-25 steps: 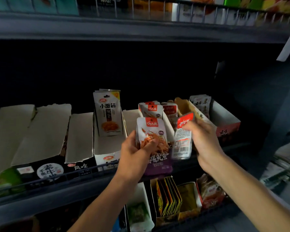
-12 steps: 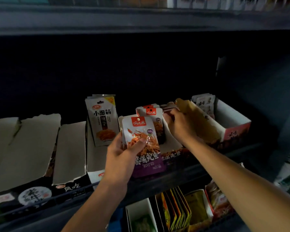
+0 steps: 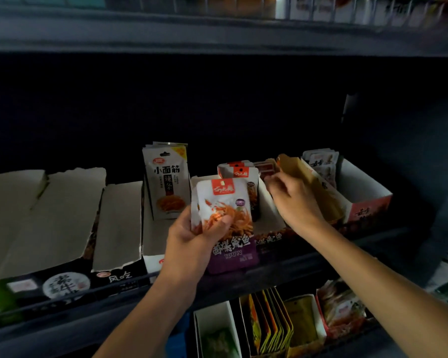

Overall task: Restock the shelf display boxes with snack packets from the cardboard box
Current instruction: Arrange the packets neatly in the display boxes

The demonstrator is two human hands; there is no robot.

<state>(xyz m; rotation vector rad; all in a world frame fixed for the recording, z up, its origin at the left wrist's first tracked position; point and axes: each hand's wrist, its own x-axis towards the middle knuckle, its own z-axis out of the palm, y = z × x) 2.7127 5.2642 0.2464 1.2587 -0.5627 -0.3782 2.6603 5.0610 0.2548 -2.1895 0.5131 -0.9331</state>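
Shelf display box [image 3: 269,220] holding upright squid snack packets [image 3: 239,171]
Left hand [image 3: 192,241] grips a packet stack [image 3: 225,218]; right hand [image 3: 292,200], fingers curled, reaches into the box

Dim, underexposed view: shelf recess nearly black, top edge motion-blurred, wide-angle bending at the borders.

A shop: tiered shelves [image 3: 217,42] of snack-filled display boxes [image 3: 367,202].

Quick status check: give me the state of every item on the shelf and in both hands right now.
left hand: holds a stack of purple squid packets
right hand: fingers curled at red packets in the box; grip unclear
squid display box: open, partly filled
noodle packets: upright in their box
right-end box: open, packets at back
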